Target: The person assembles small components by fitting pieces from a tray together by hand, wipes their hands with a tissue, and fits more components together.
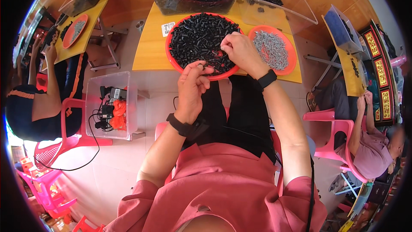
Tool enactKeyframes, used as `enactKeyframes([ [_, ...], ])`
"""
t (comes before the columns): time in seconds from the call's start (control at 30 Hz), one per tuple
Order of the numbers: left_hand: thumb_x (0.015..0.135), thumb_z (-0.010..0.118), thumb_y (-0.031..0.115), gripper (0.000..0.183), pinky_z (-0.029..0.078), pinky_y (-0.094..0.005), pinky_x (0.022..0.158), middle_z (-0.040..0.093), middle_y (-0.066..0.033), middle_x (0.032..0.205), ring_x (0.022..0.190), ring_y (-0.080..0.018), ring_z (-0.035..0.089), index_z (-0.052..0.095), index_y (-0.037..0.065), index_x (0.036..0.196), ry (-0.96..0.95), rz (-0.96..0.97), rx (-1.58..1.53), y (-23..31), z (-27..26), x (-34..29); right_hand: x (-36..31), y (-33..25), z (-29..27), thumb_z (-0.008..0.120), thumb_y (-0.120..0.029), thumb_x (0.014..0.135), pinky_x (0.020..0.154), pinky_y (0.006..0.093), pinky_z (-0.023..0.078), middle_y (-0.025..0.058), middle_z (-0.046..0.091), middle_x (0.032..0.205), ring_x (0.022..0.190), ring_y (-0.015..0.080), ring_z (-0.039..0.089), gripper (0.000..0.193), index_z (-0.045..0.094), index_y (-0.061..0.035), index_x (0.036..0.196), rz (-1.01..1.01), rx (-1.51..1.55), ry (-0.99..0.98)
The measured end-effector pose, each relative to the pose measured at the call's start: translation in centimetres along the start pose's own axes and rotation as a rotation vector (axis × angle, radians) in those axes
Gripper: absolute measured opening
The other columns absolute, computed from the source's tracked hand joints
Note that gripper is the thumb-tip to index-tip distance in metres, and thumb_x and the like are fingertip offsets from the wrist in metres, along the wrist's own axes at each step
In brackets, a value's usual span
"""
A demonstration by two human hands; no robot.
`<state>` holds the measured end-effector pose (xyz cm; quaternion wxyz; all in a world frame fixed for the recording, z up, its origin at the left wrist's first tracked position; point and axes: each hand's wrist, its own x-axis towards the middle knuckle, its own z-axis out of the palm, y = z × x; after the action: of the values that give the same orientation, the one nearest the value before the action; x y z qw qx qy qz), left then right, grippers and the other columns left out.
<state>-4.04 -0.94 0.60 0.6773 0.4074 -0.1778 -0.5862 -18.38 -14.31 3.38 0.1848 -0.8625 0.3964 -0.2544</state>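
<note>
A round red tray [170, 56] heaped with small black cylindrical pieces [201, 34] lies in front of me on the yellow table. Over its near rim, my left hand [193, 81] is closed, thumb and forefinger pinched together; a tiny bit shows at the fingertips, too small to name. My right hand [240, 50] hangs above the tray's right side, its fingers bent into a pinch. Whatever sits between those fingertips is hidden. Right of that hand is a smaller orange-red plate [294, 62] holding small grey pieces [271, 50].
Behind the tray stand two clear bins, a left bin [193, 2] and a right bin [296, 17], with black pieces inside. On the floor at left, a clear box [133, 120] holds cables and adapters. People work at a left table [81, 45] and a right table [354, 81].
</note>
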Motion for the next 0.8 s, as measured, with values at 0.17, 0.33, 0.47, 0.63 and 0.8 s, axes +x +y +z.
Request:
enactKeyframes([
  [0.17, 0.093, 0.053, 0.018, 0.018, 0.035, -0.0168, 0.044, 0.069, -0.0077, 0.086, 0.053, -0.0065, 0.055, 0.058, 0.005, 0.106, 0.012, 0.007, -0.005, 0.0, -0.1, 0.0, -0.3, -0.6, 1.0, 0.067, -0.012, 0.077, 0.069, 0.0432, 0.048, 0.0123, 0.059, 0.082, 0.079, 0.0338, 0.06, 0.008, 0.067, -0.0057, 0.083, -0.068, -0.13, -0.02],
  [0.33, 0.094, 0.053, 0.017, 0.018, 0.036, -0.0176, 0.045, 0.068, -0.0093, 0.087, 0.054, -0.0072, 0.055, 0.057, 0.004, 0.106, -0.011, 0.022, 0.0, 0.0, -0.1, 0.0, 0.1, -1.2, 2.0, 0.065, -0.011, 0.077, 0.067, 0.0427, 0.049, 0.0125, 0.058, 0.085, 0.077, 0.0326, 0.061, 0.007, 0.066, -0.006, 0.081, -0.12, -0.271, -0.034],
  [0.47, 0.094, 0.053, 0.018, 0.018, 0.036, -0.0175, 0.045, 0.068, -0.0091, 0.087, 0.054, -0.007, 0.055, 0.057, 0.004, 0.105, -0.01, 0.019, -0.002, 0.0, 0.0, 0.1, 0.2, -1.0, 2.4, 0.059, -0.011, 0.079, 0.061, 0.0421, 0.049, 0.0116, 0.054, 0.081, 0.071, 0.0297, 0.062, 0.009, 0.062, -0.0062, 0.072, -0.328, -0.432, 0.01],
  [0.63, 0.094, 0.056, 0.02, 0.015, 0.036, -0.0176, 0.046, 0.068, -0.0075, 0.085, 0.054, -0.0068, 0.054, 0.058, 0.006, 0.099, -0.021, 0.047, 0.017, -0.2, 0.0, 0.1, 0.4, -1.2, 1.9, 0.057, -0.01, 0.08, 0.059, 0.0422, 0.049, 0.0106, 0.051, 0.079, 0.071, 0.0285, 0.062, 0.01, 0.059, -0.0064, 0.071, -0.419, -0.469, -0.03],
  [0.8, 0.094, 0.057, 0.021, 0.013, 0.037, -0.0176, 0.047, 0.069, -0.0074, 0.086, 0.055, -0.0068, 0.055, 0.058, 0.007, 0.095, -0.035, 0.053, 0.023, -0.4, -0.2, 0.1, 0.5, -0.6, 2.7, 0.058, -0.011, 0.079, 0.06, 0.0421, 0.049, 0.0112, 0.052, 0.08, 0.07, 0.0288, 0.062, 0.009, 0.059, -0.0053, 0.072, -0.355, -0.393, 0.002],
])
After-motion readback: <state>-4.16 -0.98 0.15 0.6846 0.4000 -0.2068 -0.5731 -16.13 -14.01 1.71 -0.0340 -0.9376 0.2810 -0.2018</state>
